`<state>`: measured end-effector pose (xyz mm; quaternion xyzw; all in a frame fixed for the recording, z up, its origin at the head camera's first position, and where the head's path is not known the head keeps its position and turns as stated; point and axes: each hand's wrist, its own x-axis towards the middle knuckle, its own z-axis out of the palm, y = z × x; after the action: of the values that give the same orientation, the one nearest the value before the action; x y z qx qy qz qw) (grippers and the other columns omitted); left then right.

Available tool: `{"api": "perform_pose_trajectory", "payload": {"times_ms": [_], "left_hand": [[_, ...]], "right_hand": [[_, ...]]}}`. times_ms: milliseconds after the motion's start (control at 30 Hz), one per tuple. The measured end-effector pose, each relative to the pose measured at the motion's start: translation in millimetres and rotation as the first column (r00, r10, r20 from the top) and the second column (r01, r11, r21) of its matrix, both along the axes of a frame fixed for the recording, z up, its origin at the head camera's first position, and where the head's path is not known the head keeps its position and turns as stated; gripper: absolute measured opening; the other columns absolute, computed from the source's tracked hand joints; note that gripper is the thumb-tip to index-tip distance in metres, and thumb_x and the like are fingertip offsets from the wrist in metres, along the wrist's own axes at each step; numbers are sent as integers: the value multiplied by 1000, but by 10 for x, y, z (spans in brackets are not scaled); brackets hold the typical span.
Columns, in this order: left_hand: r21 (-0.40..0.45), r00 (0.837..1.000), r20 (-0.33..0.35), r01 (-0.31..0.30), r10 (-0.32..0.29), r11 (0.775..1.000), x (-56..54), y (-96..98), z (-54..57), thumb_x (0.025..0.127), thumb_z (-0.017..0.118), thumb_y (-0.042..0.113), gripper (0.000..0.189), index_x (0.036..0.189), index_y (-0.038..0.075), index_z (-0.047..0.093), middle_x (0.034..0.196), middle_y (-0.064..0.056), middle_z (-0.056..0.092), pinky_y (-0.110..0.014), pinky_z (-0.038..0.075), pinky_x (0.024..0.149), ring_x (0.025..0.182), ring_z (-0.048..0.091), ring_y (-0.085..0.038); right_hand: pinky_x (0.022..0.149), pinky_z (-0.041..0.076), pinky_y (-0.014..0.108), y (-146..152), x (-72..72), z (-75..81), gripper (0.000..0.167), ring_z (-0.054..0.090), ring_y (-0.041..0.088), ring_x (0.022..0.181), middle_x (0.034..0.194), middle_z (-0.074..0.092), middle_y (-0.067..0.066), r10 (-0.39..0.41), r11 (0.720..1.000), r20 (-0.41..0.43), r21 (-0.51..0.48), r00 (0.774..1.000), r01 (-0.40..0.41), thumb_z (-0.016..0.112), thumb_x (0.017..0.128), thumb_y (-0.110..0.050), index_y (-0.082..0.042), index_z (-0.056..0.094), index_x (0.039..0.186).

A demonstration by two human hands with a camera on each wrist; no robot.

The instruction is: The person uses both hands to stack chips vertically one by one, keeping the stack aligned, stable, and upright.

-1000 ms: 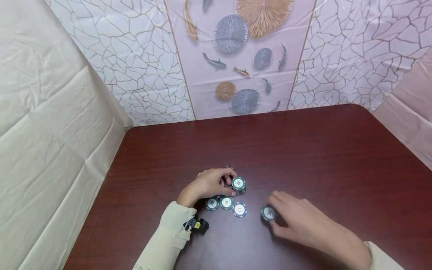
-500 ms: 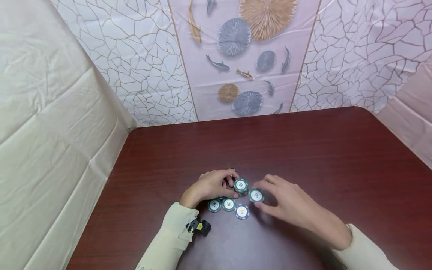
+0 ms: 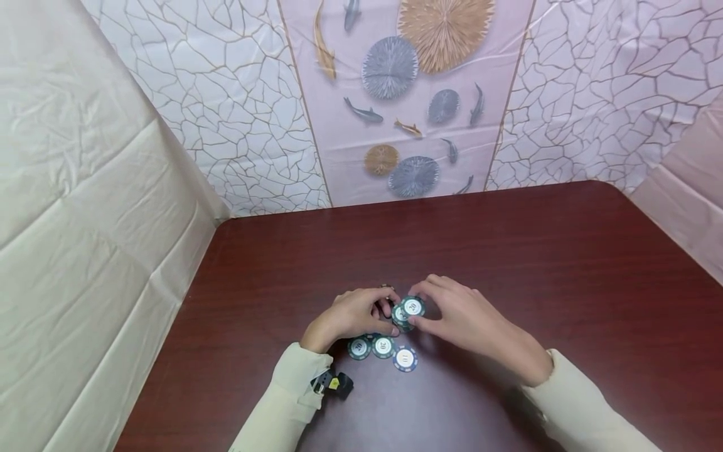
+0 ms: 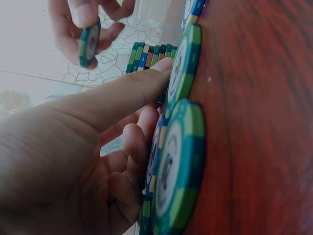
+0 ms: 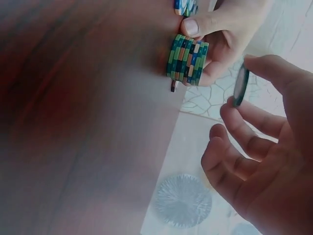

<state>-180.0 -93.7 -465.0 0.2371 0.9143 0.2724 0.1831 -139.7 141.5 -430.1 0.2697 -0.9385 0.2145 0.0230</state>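
My right hand [image 3: 469, 317] pinches a green poker chip [image 3: 414, 306], marked 20, between thumb and fingers. The right wrist view has this chip [image 5: 241, 84] held edge-on, apart from the stack. In the head view it partly covers a stack of poker chips [image 3: 401, 321] with another green 20 on top. My left hand [image 3: 353, 316] holds that stack from the left with thumb and fingers. Mixed green, blue, orange and black edges show on the stack [image 5: 187, 59] in the right wrist view.
Near my left hand lie two green chips [image 3: 383, 346] and a blue 10 chip [image 3: 405, 358]. More chips are partly hidden under and behind the hand. A dark red table [image 3: 508, 251] meets patterned cloth walls [image 3: 254, 113] at back and sides.
My right hand has carried its green chip leftward and away from me, from the table's right part to over the stack. My left hand stays at the stack.
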Motion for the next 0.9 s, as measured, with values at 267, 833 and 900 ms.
{"api": "perform_pose_trajectory", "payload": {"times_ms": [267, 833, 900], "left_hand": [[4, 1000, -6, 10, -10, 1000, -13, 23, -32, 88, 87, 41, 43, 125, 32, 68, 93, 19, 65, -35, 43, 80, 81, 61, -3], [-12, 1000, -8, 10, -10, 1000, -31, -13, -24, 87, 88, 40, 45, 127, 31, 67, 94, 21, 64, -35, 42, 81, 78, 60, -1], [-7, 1000, -11, 7, -7, 1000, -33, -22, -19, 87, 88, 40, 44, 126, 31, 68, 94, 20, 64, -35, 42, 81, 80, 60, -1]], "right_hand": [[61, 47, 32, -55, -101, -85, 38, 57, 13, 87, 109, 64, -6, 42, 999, 72, 27, 997, -44, 85, 90, -36, -19, 74, 122], [70, 50, 32, -78, -195, -243, 45, 57, 10, 86, 110, 65, -4, 91, 995, 152, -61, 984, -83, 86, 90, -35, -15, 71, 128], [73, 50, 33, -59, -226, -269, 48, 58, 11, 88, 109, 64, -4, 109, 990, 197, -111, 974, -88, 86, 89, -35, -14, 69, 129]]}}
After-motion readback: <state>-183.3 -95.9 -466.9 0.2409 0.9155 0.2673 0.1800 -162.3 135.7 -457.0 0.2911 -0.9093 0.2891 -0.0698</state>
